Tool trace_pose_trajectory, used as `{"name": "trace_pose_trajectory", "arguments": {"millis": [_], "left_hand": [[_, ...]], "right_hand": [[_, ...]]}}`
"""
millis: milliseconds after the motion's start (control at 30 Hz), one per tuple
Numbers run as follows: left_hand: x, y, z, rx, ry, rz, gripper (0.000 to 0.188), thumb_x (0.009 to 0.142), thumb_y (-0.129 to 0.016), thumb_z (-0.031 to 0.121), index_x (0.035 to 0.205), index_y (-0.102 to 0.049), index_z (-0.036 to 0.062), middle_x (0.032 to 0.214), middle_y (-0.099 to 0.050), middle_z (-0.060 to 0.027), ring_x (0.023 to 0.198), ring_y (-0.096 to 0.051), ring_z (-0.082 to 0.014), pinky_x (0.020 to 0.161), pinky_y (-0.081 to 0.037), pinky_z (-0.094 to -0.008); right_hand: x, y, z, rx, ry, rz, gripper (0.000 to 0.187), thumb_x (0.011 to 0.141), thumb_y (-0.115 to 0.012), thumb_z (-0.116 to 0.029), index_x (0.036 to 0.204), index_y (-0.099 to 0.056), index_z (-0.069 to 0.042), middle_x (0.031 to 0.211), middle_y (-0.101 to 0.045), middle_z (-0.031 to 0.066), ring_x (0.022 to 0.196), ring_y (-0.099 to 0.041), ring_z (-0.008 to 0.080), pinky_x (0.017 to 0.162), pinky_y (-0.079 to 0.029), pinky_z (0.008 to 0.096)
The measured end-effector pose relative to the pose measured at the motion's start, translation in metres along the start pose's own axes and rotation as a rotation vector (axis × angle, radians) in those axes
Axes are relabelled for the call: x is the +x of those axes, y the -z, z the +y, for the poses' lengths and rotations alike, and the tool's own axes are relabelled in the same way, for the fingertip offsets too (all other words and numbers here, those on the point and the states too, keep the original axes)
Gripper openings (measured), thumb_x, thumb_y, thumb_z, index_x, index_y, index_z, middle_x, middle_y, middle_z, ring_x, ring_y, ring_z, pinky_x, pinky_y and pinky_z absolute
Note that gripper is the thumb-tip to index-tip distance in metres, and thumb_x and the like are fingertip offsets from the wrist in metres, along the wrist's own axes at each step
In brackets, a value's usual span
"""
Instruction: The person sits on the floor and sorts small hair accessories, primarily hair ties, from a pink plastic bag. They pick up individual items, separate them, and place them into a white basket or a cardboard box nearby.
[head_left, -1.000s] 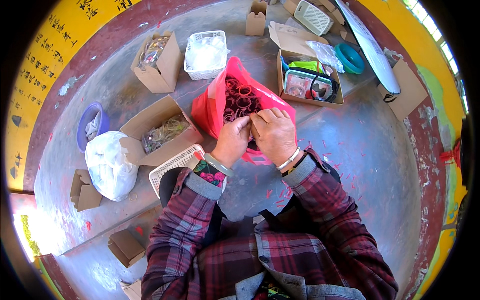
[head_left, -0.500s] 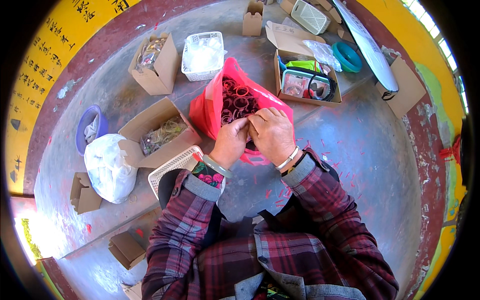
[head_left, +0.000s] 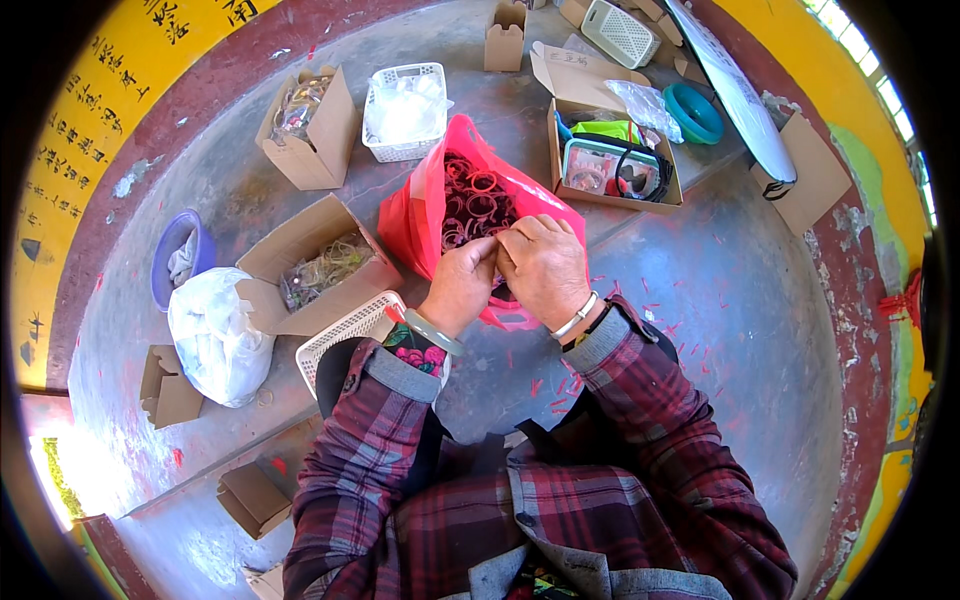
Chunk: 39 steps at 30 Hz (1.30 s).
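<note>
Both my hands meet over the near edge of a red plastic bag (head_left: 412, 212) full of dark red rings (head_left: 478, 205). My left hand (head_left: 462, 285) has its fingers pinched together, touching the right one's fingertips. Curled inward, my right hand (head_left: 545, 270) is closed, with its thumb and forefinger against the left. Whatever lies between the fingertips is hidden by the hands. A pale bangle circles my left wrist and a silver-coloured one my right.
Left of the bag stands a cardboard box (head_left: 323, 215) of tangled material, beside a stuffed white bag (head_left: 222, 335). A white basket (head_left: 335, 335) is by my left knee. Farther off are a basket of clear plastic (head_left: 405, 140) and an open carton (head_left: 660, 205). Red scraps litter the floor (head_left: 760, 330).
Almost nothing differs. Both hands stay pinched together at the same spot over the red bag.
</note>
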<state>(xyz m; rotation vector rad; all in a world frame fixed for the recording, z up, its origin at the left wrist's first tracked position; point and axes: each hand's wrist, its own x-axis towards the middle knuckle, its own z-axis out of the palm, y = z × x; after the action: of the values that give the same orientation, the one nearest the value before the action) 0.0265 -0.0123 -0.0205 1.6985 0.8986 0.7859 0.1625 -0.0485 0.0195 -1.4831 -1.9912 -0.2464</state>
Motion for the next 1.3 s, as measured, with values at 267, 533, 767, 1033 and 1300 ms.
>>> {"name": "trace_pose_trajectory", "arguments": {"millis": [267, 533, 767, 1033, 1300], "left_hand": [[0.0, 0.002, 0.001, -0.003, -0.019, 0.001, 0.022, 0.088, -0.047, 0.003, 0.106, -0.058, -0.0031, 0.084, -0.06, -0.0041, 0.079, -0.054, -0.0086, 0.07, -0.046, -0.0236], [0.0, 0.0, 0.003, -0.09, -0.037, 0.022, 0.019, 0.089, -0.048, 0.004, 0.103, -0.059, -0.0037, 0.083, -0.059, -0.0014, 0.077, -0.052, -0.0062, 0.068, -0.045, -0.0217], [0.002, -0.001, 0.003, -0.277, 0.034, 0.12, 0.02, 0.091, -0.046, 0.007, 0.102, -0.059, -0.0039, 0.079, -0.06, -0.0042, 0.071, -0.056, -0.0077, 0.063, -0.046, -0.0227], [0.0, 0.0, 0.012, -0.35, 0.062, 0.128, 0.018, 0.091, -0.049, 0.006, 0.1, -0.06, -0.004, 0.081, -0.059, -0.0007, 0.074, -0.053, -0.006, 0.066, -0.046, -0.0206], [0.001, 0.003, 0.004, -0.158, 0.014, 0.109, 0.021, 0.09, -0.051, 0.007, 0.106, -0.059, -0.0028, 0.084, -0.06, -0.0018, 0.076, -0.053, -0.0056, 0.068, -0.046, -0.0209]], "right_hand": [[0.001, 0.002, -0.001, 0.024, 0.005, 0.018, 0.007, 0.068, -0.06, -0.013, 0.066, -0.056, -0.008, 0.07, -0.052, 0.0053, 0.071, -0.054, 0.0251, 0.063, -0.041, 0.038], [0.001, 0.0, 0.002, 0.085, -0.027, 0.058, 0.007, 0.068, -0.06, -0.009, 0.074, -0.062, -0.007, 0.073, -0.057, 0.0057, 0.072, -0.056, 0.025, 0.064, -0.042, 0.0373], [0.001, 0.0, -0.001, 0.27, -0.142, 0.07, 0.024, 0.068, -0.06, -0.007, 0.092, -0.063, -0.005, 0.077, -0.059, 0.0076, 0.075, -0.057, 0.026, 0.066, -0.043, 0.038], [0.001, -0.001, -0.003, 0.183, -0.089, 0.09, 0.024, 0.068, -0.06, -0.006, 0.092, -0.061, -0.005, 0.077, -0.059, 0.0081, 0.074, -0.057, 0.0266, 0.065, -0.043, 0.0375], [0.002, 0.002, -0.007, 0.195, -0.094, 0.116, 0.018, 0.068, -0.061, -0.007, 0.086, -0.061, -0.005, 0.077, -0.06, 0.0086, 0.074, -0.058, 0.0272, 0.065, -0.043, 0.0375]]}}
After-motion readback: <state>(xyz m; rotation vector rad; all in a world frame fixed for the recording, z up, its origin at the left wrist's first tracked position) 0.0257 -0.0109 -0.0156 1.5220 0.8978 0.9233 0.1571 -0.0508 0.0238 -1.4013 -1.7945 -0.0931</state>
